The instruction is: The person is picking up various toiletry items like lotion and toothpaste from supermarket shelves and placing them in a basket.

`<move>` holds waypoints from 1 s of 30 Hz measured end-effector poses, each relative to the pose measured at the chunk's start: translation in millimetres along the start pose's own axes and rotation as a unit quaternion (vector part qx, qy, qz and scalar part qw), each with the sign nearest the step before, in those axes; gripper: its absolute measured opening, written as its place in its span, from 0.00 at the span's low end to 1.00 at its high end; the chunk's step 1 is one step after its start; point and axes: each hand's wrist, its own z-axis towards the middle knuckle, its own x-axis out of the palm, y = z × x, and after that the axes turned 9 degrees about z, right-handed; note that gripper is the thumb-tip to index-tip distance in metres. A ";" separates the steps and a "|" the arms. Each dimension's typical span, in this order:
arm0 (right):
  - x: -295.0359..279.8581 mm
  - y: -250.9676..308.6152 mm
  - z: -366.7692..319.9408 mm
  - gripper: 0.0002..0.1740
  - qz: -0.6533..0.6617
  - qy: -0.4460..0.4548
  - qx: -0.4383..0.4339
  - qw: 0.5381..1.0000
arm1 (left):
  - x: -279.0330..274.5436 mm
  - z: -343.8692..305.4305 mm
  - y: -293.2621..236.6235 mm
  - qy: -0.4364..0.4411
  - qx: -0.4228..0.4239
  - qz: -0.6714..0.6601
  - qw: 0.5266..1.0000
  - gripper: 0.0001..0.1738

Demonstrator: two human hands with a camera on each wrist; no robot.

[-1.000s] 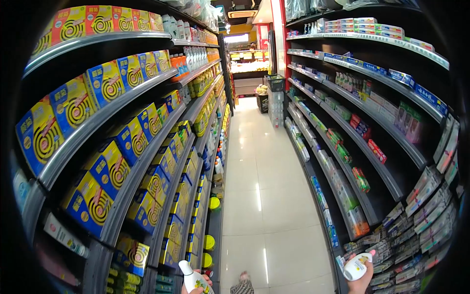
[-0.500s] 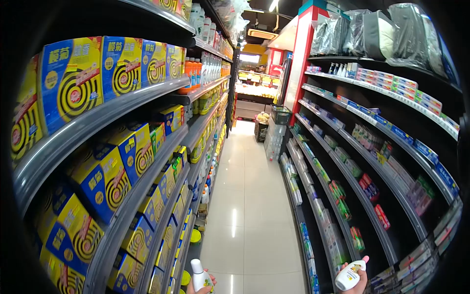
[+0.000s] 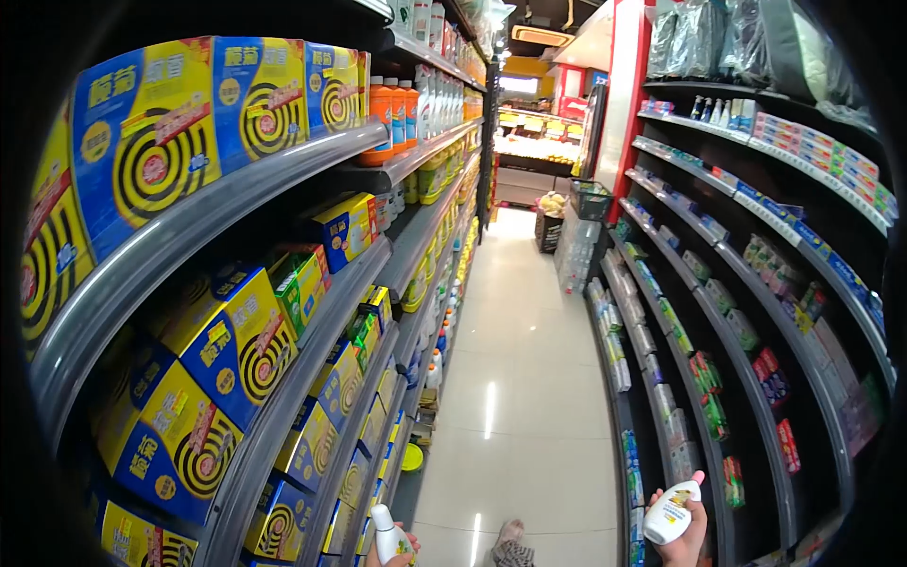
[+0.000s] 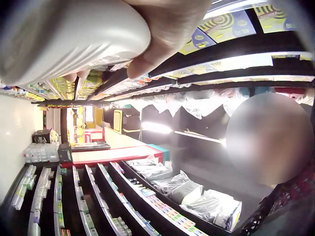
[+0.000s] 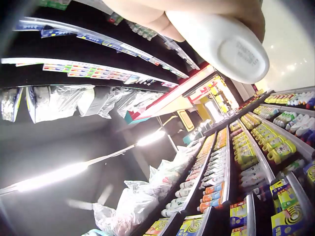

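Observation:
My left hand [image 3: 408, 546] holds a white bottle [image 3: 387, 537] with a long white cap and a green-yellow label, low in the head view. In the left wrist view the same white bottle [image 4: 74, 42] looms large, the thumb [image 4: 162, 49] along its side. My right hand [image 3: 692, 541] grips a second white bottle [image 3: 669, 515], tilted, with a yellow-marked label and a pink tip at its upper end. The right wrist view shows printed text on the base of this bottle [image 5: 231, 49], the fingers [image 5: 147, 17] wrapped around it.
Shelves of blue-yellow boxes with spiral prints [image 3: 156, 142] line the left, beside orange bottles [image 3: 380, 118]. Small packaged goods fill the right shelves [image 3: 756, 203]. The tiled floor [image 3: 524, 397] runs between them towards a black basket [image 3: 590, 200] and bottle packs [image 3: 576, 250]. A foot [image 3: 511, 534] shows below.
The head view has moved forward along the aisle, bringing the left boxes and orange bottles closer. Both hands keep hold of their bottles throughout.

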 end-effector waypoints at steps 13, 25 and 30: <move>97.8 37.1 232.2 0.31 0.062 0.001 0.003 0.998 | 190.1 142.9 -104.9 -0.049 0.138 0.022 0.989 0.26; 82.3 113.1 427.3 0.23 0.143 -0.076 -0.116 0.980 | 370.1 331.7 -144.1 0.039 0.078 0.114 0.990 0.28; 159.7 101.9 454.5 0.08 0.210 0.000 -0.082 0.974 | 391.2 410.5 -166.4 0.038 0.068 0.065 0.995 0.26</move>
